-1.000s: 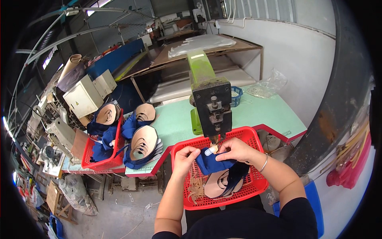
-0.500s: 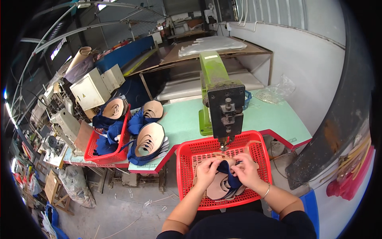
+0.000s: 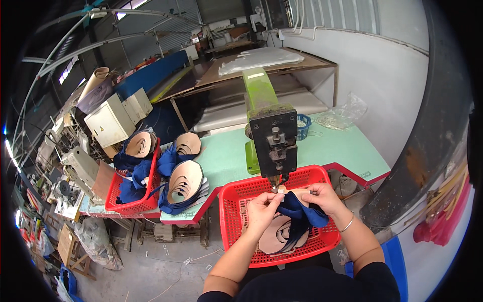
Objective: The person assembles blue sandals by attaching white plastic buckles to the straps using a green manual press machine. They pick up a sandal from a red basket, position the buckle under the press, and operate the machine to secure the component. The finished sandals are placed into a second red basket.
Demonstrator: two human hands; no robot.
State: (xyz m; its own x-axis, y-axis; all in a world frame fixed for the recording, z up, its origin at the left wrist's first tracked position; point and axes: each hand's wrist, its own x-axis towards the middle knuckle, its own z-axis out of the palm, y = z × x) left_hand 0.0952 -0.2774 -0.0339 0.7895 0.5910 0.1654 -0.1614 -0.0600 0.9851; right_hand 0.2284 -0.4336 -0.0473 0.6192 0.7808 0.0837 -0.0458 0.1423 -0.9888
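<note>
Over the red plastic basket (image 3: 233,226), both my hands pinch a navy fabric piece with a beige lining (image 3: 313,215); it looks like a shoe upper. My left hand (image 3: 262,212) is closed on its left edge, close below the working tip of the green and black post machine (image 3: 274,138). My right hand (image 3: 328,202) grips the upper's right side, while navy cloth hangs down between the hands. Beneath it, nested beige pieces (image 3: 272,240) lie in the basket. My fingers hide part of the held edge.
A green tabletop (image 3: 226,156) with a red edge surrounds the machine. On its left stand stacked navy-and-beige uppers (image 3: 185,181) and a second red basket (image 3: 143,201). A small blue basket (image 3: 303,128) sits behind the machine head. A dark pillar (image 3: 402,166) rises at right.
My hands have moved apart, the right one up and outward, spreading the navy upper. More of its cloth now hangs toward the right. The view has shifted slightly.
</note>
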